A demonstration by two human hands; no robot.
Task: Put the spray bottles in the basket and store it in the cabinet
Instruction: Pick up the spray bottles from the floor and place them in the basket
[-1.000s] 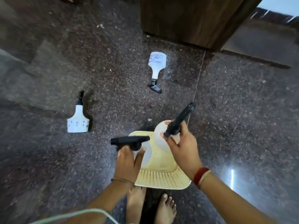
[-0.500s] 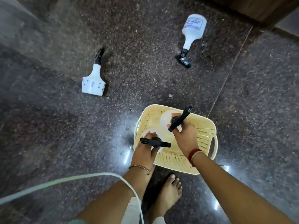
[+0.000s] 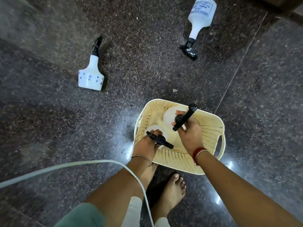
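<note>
Below me, the dark speckled floor (image 3: 49, 120) fills the view. On it, near and right of centre, I see the cream perforated basket (image 3: 211, 135). I have both hands inside its rim. My left hand (image 3: 146, 145) is clamped on the black trigger head of the near-left bottle (image 3: 154, 128); my right hand (image 3: 190, 133) is clamped on the neck of the far bottle (image 3: 169, 115). Both white bottles stand inside the basket. 2 more lie on the floor well apart from it: the labelled bottle (image 3: 200, 15) far right, nozzle pointing near, and the spotted bottle (image 3: 91, 76) far left, nozzle pointing far. A white cable (image 3: 65, 166) crosses my left forearm.
</note>
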